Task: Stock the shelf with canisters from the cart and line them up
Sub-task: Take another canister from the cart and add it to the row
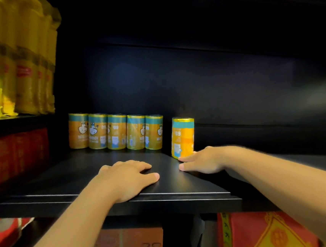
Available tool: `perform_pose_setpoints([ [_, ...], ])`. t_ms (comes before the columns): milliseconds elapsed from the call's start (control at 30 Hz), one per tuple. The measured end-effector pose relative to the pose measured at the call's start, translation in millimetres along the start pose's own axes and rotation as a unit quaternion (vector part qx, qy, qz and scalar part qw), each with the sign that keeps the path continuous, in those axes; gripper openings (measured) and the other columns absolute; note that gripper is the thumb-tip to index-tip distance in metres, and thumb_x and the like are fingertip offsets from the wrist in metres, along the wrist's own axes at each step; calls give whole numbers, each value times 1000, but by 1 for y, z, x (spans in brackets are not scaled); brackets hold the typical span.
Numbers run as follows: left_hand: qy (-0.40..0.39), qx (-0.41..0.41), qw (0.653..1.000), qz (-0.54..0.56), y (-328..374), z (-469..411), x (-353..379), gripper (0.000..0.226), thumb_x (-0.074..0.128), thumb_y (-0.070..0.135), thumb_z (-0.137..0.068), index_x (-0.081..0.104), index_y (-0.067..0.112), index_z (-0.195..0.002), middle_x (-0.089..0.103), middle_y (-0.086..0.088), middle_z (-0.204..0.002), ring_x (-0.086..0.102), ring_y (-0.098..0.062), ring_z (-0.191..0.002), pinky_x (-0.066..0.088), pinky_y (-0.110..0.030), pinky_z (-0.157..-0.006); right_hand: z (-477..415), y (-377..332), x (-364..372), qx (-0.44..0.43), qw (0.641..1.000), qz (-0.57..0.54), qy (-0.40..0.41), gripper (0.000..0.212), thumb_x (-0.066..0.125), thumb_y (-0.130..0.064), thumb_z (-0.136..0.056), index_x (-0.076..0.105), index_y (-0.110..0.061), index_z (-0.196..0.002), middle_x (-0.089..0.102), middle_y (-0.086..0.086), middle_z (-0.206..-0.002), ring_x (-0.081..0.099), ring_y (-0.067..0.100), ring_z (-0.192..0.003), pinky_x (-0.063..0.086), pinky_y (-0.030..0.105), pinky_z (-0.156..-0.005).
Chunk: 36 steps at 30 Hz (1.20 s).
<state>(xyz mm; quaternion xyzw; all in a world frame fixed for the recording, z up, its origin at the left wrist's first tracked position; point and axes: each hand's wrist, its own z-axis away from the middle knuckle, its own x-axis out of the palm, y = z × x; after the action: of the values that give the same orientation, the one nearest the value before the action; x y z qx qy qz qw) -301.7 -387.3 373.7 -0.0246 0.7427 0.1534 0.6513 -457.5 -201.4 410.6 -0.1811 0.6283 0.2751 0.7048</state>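
Several orange canisters with teal bands (116, 130) stand upright in a row at the back of the black shelf (64, 178). One more orange canister (182, 137) stands apart to their right, closer to the front. My left hand (126, 177) lies flat on the shelf, palm down and holding nothing. My right hand (203, 160) rests palm down just in front of the lone canister, its fingertips at the canister's base. The cart is out of sight.
Yellow bagged goods (19, 63) fill the upper left shelf, with red boxes (16, 155) under them. Red and orange packages (266, 233) sit on the shelf below. The black shelf's right part lies in deep shadow.
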Motion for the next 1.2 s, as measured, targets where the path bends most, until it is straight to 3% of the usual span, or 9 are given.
perform_pose_setpoints([
  [267, 17, 2, 1000, 18, -6, -3, 1, 59, 33, 75, -93, 41, 49, -145, 42, 15, -154, 39, -17, -139, 27, -43, -110, -63, -16, -7, 7, 996, -71, -52, 94, 25, -90, -83, 7, -39, -161, 7, -4, -170, 8, 24, -156, 5, 51, -125],
  [433, 19, 3, 1000, 22, -7, -7, 1, 59, 34, 75, -92, 41, 49, -144, 44, 14, -151, 41, -17, -136, 28, -43, -109, -87, -21, -9, 25, 994, -86, -58, 123, 28, -103, -61, 6, -36, -162, 5, -4, -170, 6, 24, -157, 4, 54, -125],
  [600, 19, 3, 1000, 12, -7, -10, 2, 59, 33, 76, -92, 40, 49, -144, 43, 15, -149, 40, -16, -136, 28, -43, -108, -102, -22, -7, 11, 992, -121, -42, 110, 35, -92, -78, 6, -27, -163, 7, -1, -170, 9, 23, -156, 9, 46, -124],
  [867, 28, -7, 999, 28, -7, -11, 1, 54, 37, 74, -92, 45, 50, -139, 45, 15, -146, 41, -14, -134, 26, -44, -110, -108, -17, -4, -3, 993, -116, -15, 109, 32, -95, -77, 12, -30, -162, 15, -2, -169, 17, 23, -155, 12, 47, -125],
  [1000, 50, -9, 998, 38, -5, -9, 1, 48, 41, 70, -94, 50, 48, -135, 49, 17, -142, 46, -12, -130, 28, -42, -109, -89, -9, -10, 0, 998, -62, 23, 95, 32, -88, -85, 19, -32, -161, 19, -2, -168, 18, 24, -154, 12, 48, -124],
  [1100, 65, -13, 997, 39, -4, -5, 0, 44, 44, 68, -94, 57, 44, -129, 55, 19, -133, 51, -10, -123, 35, -41, -109, -62, -2, -18, -47, 997, -36, 48, 85, 44, -78, -89, 24, -34, -160, 26, -4, -166, 25, 22, -152, 19, 44, -122],
  [1200, 100, -15, 993, 68, -5, -1, 1, 32, 48, 65, -94, 65, 41, -108, 63, 20, -115, 58, -7, -106, 47, -38, -100, -25, 2, -22, -102, 988, -59, 97, 73, 56, -68, -91, 37, -36, -155, 45, -6, -155, 45, 19, -138, 36, 37, -115],
])
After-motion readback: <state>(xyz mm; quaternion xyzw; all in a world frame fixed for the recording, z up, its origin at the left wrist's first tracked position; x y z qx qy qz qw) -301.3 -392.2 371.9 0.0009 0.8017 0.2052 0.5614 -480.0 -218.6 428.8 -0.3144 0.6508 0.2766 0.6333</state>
